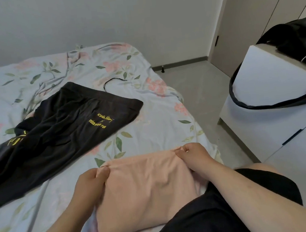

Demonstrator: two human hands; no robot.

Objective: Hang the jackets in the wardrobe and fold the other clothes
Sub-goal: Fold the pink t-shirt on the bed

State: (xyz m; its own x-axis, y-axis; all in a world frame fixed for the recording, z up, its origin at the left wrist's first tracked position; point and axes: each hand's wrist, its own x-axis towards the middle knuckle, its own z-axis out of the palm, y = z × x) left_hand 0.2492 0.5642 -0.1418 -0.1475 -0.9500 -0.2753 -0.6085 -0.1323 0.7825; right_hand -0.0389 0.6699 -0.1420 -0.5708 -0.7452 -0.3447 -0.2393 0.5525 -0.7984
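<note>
Bed (pixel 134 74) with a floral sheet, pale blue with pink blooms and green leaves, fills the frame from 7 to 12 o'clock. Sheet is wrinkled.

White drawer unit (pixel 263 88) at 3 o'clock, apart from the bed's right edge, with grey floor between them.

Wardrobe (pixel 251 18) with beige doors, closed, at 1 to 2 o'clock against the back wall.

Black garment with yellow lettering (pixel 55 138) at 9 o'clock, lying flat and rumpled on the sheet, running from the left edge toward centre. Can't tell what type of garment it is.

Peach garment (pixel 147 189) at 6 o'clock, folded into a rough rectangle on the near corner of the bed, just beside the black garment's near edge and not touching it. Its near-right part is hidden under the person's black shorts (pixel 226 212).

Black bag (pixel 300 41) at 2 to 3 o'clock, on top of the drawer unit, with its strap looping down over the unit's front.

Left hand (pixel 91 182) at 6 to 7 o'clock, thumb and curled fingers pinching the peach garment's far-left corner.

Right hand (pixel 194 155) at 5 o'clock, fingers curled, pinching the far-right corner of the same garment.

Black hanger hook (pixel 114 81) at 11 o'clock, on the sheet just beside the black garment's far edge. The rest of the hanger is hidden.
</note>
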